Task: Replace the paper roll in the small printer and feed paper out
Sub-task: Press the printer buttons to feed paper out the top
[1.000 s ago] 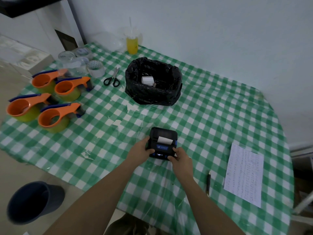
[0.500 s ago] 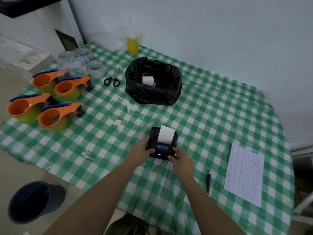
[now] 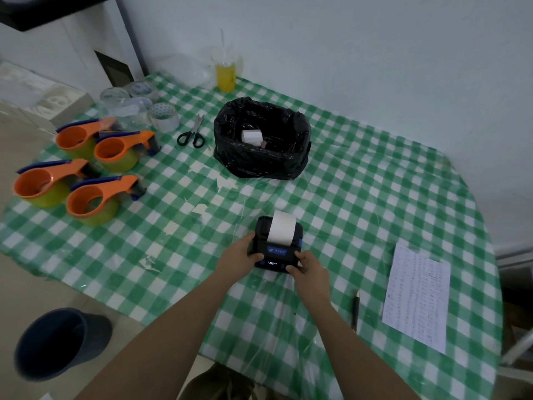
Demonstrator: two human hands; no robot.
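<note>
We find the small black printer [image 3: 277, 244] resting on the green-and-white checked tablecloth [image 3: 375, 203], near the table's front edge and roughly at its middle. A white strip of paper [image 3: 282, 228] stands out of the slot on its top and curls back over the lid, away from the person. The left hand [image 3: 240, 254] is cupped against the printer's left side, fingers wrapped along that edge and thumb laid on the front panel. The right hand [image 3: 310, 265] grips the front right corner, fingers curled closed around it; whether a finger presses a button there we cannot tell. Beyond the printer sits a bin lined with a black bag [image 3: 261, 140], well apart from it, with a white paper roll [image 3: 251, 137] lying inside. Scissors [image 3: 192, 133] lie just left of the bag. Four orange tape dispensers [image 3: 86, 168] are grouped at the table's left side, with rolls of clear tape [image 3: 138, 102] behind them. A cup of yellow drink [image 3: 225, 73] stands at the far edge by the wall. To the right of the hands lie a pen [image 3: 356, 311] and a printed sheet [image 3: 416, 298]. A dark bucket [image 3: 59, 343] stands on the floor at lower left.
</note>
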